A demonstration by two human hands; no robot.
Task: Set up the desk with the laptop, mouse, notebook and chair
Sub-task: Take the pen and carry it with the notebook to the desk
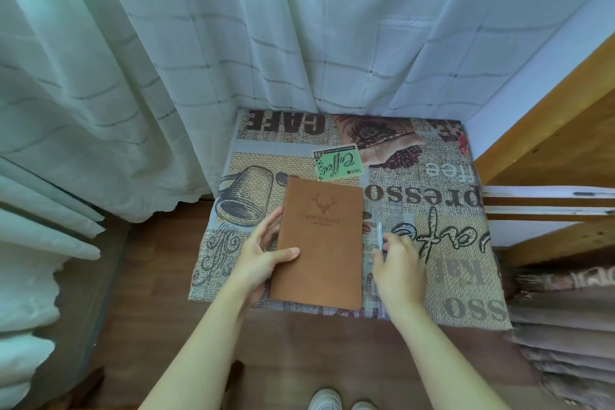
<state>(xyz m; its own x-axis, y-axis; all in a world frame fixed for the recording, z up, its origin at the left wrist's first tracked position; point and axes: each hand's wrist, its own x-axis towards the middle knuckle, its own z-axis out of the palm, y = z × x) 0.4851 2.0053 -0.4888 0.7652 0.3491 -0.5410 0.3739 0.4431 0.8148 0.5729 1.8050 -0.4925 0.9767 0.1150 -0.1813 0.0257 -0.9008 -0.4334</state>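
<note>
Left hand (263, 261) fingers around notebook (321, 240)

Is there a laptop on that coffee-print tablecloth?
No; only the brown leather-look notebook and a slim pen lie on it.

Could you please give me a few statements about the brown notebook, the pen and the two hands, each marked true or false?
1. The brown leather-look notebook with a deer emblem is closed. True.
2. The left hand grips the notebook's left edge. True.
3. The right hand rests on a laptop. False: it reaches the slim clear pen.
4. The coffee-print tablecloth is plain white. False: it bears printed words and cups.
</note>
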